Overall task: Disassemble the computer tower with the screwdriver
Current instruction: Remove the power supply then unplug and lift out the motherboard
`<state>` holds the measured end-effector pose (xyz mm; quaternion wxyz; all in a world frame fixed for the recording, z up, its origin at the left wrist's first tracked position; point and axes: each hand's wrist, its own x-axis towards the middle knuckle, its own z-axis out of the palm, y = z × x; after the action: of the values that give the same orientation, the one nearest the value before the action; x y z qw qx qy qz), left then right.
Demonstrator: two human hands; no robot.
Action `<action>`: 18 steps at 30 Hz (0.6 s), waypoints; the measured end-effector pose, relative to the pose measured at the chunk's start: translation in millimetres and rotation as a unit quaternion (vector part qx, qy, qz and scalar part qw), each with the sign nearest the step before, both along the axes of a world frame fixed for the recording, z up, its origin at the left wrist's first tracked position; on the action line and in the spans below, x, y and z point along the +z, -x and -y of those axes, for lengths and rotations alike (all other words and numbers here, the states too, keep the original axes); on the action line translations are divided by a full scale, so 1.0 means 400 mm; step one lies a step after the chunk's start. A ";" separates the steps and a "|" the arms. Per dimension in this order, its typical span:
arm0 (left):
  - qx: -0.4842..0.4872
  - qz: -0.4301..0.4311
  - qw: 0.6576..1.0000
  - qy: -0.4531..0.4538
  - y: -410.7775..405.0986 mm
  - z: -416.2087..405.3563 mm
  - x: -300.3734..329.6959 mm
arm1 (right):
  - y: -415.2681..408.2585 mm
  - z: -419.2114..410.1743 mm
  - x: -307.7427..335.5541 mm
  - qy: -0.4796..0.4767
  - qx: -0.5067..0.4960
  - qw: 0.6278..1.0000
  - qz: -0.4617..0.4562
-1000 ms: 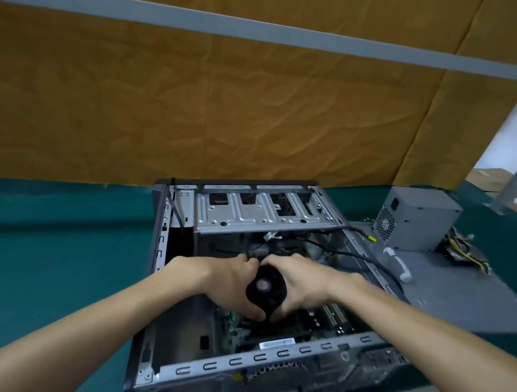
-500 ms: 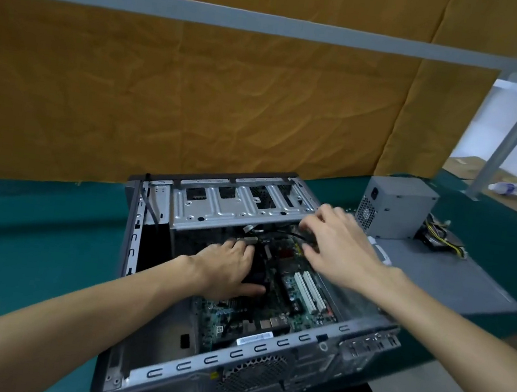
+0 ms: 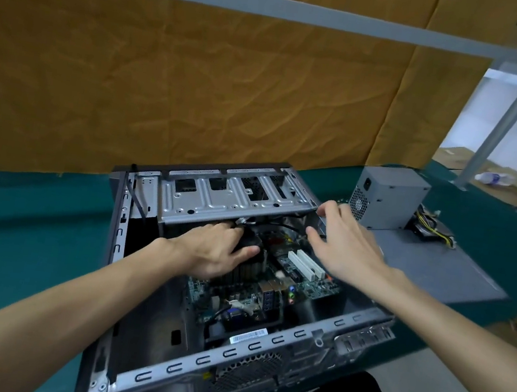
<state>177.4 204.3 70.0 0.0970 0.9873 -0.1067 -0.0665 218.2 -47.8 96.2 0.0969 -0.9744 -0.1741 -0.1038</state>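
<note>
The grey metal computer tower (image 3: 135,373) lies on its side on the green tabletop (image 3: 14,246), open to me. Its flat grey side panel (image 3: 437,272) is already off and lies to the right, with the grey box-shaped power supply (image 3: 391,197) standing on it. The green motherboard (image 3: 270,293) is still inside. My left hand (image 3: 210,252) grips the black cooler fan (image 3: 252,244); my right hand (image 3: 346,243) hovers spread above the board, holding nothing. I see no screwdriver. Much remains, I think.

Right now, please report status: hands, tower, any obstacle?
Left hand grips black cooler inside open tower. Right hand open, above board. Black cables cross near cooler. No screwdriver visible.
</note>
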 end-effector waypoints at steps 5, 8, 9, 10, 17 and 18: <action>0.013 -0.006 0.998 0.058 -0.007 -0.013 0.004 | 0.008 0.000 0.004 -0.016 0.040 0.997 0.061; 0.004 -0.014 0.998 0.061 -0.003 -0.010 0.009 | 0.007 0.012 0.006 -0.008 0.039 0.999 0.037; -0.001 -0.014 0.998 0.060 -0.001 -0.007 0.012 | 0.005 0.019 0.004 -0.010 0.027 0.999 0.019; -0.009 -0.014 0.998 0.062 0.001 -0.003 0.017 | 0.002 0.027 0.002 -0.013 0.011 1.000 0.000; -0.038 -0.021 0.998 0.051 0.020 0.009 0.056 | 0.002 0.026 -0.002 -0.033 -0.028 0.999 -0.027; -0.038 -0.020 0.998 0.049 0.021 0.011 0.064 | 0.002 0.026 0.000 -0.032 -0.032 0.998 -0.032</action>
<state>168.8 200.1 95.4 0.1447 0.9751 -0.1451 -0.0846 217.3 -58.1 96.0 0.1301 -0.9786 -0.1367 -0.0816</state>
